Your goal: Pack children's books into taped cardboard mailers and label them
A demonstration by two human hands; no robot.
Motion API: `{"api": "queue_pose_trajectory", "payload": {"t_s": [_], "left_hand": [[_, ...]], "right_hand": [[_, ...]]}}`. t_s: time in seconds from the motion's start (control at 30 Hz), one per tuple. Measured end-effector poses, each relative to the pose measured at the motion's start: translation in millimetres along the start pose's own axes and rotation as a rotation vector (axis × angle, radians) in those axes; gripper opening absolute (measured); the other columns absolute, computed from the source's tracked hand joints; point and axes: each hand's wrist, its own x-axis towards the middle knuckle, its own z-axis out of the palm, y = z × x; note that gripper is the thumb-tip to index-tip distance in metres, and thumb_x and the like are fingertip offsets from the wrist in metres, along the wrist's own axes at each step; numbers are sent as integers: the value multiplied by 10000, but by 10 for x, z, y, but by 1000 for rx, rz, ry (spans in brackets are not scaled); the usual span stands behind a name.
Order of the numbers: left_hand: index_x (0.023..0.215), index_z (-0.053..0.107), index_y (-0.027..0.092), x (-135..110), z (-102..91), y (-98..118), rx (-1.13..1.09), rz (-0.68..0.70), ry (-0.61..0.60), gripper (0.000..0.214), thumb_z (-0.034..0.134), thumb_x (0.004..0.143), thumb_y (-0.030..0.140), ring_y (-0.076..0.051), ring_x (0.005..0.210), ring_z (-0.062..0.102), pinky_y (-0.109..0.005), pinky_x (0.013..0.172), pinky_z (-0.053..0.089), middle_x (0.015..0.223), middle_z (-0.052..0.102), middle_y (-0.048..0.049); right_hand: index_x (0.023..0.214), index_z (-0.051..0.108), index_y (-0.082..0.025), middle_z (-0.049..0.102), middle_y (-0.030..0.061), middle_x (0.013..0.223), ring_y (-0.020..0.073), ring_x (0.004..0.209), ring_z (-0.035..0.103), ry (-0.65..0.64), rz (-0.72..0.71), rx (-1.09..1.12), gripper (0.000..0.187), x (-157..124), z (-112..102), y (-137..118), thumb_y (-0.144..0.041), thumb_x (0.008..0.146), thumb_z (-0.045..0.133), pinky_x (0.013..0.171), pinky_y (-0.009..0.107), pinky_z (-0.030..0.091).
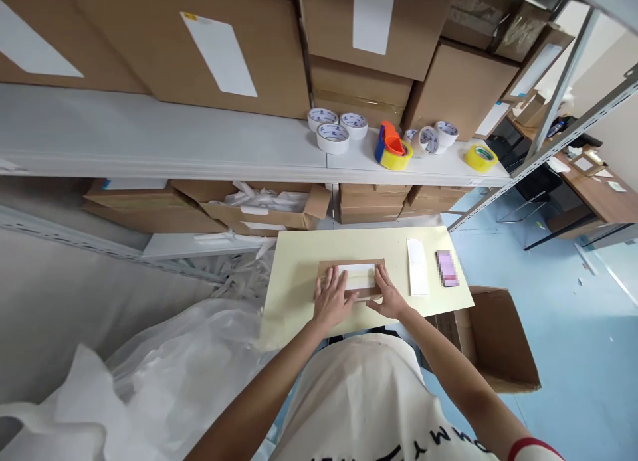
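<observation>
A small brown cardboard box with a white label on top lies on the pale yellow tabletop. My left hand is open, its spread fingers resting flat over the box's left part and the label's edge. At the box's right end is my right hand, also open, with the fingers touching that side and the thumb apart near the front edge. Further right on the table are a white paper slip and a purple phone-like object, partly pixelated.
Above the table, a grey shelf carries large cartons, white tape rolls, a tape dispenser and yellow tape. An open carton stands on the floor at right. Clear plastic wrap fills the lower left.
</observation>
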Motion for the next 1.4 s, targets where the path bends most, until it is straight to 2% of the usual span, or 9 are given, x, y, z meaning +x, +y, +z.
{"api": "queue_pose_trajectory", "payload": {"t_s": [0.1,0.2,0.33,0.5,0.67,0.8,0.9,1.17,1.4], "left_hand": [[1457,413,84,9,106,189,2,-86,19,674,450,906,472,-404,1461,221,-643,1133,181,1564,271,-246],[1467,392,86,24,223,365,-3,-133,47,686,466,901,466,-408,1469,191,-655,1132,163,1569,247,-259],[1490,352,108,61,327,570,-24,-151,71,687,473,903,443,-400,1480,154,-648,1141,158,1577,246,-242],[1483,366,128,120,382,977,-59,-6,20,642,453,921,426,-380,1483,156,-619,1153,189,1586,243,-215],[1360,523,152,246,619,1455,-242,136,-213,490,436,935,381,-286,1458,288,-483,1176,265,1543,378,-154],[1194,631,152,375,933,1616,-457,-113,-417,407,490,890,382,-271,1306,516,-423,1098,395,1367,586,-157],[1099,662,155,466,1089,1622,-640,-347,-489,372,516,861,400,-267,1161,626,-382,1014,460,1200,693,-137],[1005,658,142,818,1309,1604,-740,-534,-381,336,616,793,399,-290,1118,639,-368,971,450,1203,678,-171],[937,611,170,1534,1661,1677,-843,-620,-233,284,729,700,272,-240,990,661,-317,843,470,1038,711,-110]], "right_hand": [[1564,15,-234,126,145,1630,285,1505,104,142,-3,80,968,-148,-47,281,-399,848,645,1159,513,304],[1563,78,-242,175,138,1622,284,1489,189,141,158,41,844,-290,-116,670,-364,897,581,1141,505,344],[1554,148,-143,143,180,1619,299,1498,129,-127,424,-126,826,-373,-259,1219,-208,865,598,1180,486,272],[1539,210,-138,143,169,1618,288,1501,133,-364,380,-249,832,-391,-333,1620,-69,807,599,1198,515,195],[1505,303,-140,279,183,1581,293,1465,276,-361,271,-277,747,-506,-307,1694,-42,813,568,1163,499,304],[1378,487,-158,469,164,1478,263,1358,459,-447,156,-361,570,-563,-415,1680,-30,827,552,1045,382,454],[1167,640,-164,690,139,1186,223,1068,671,-491,143,-368,401,-554,-536,1674,18,854,467,892,306,516],[1021,678,-154,730,125,996,212,911,695,-466,119,-399,288,-529,-665,1639,-48,913,433,753,274,505],[1035,683,-133,694,147,1092,232,1023,638,-460,74,-357,312,-597,-566,1683,-9,877,444,803,304,516]]}}
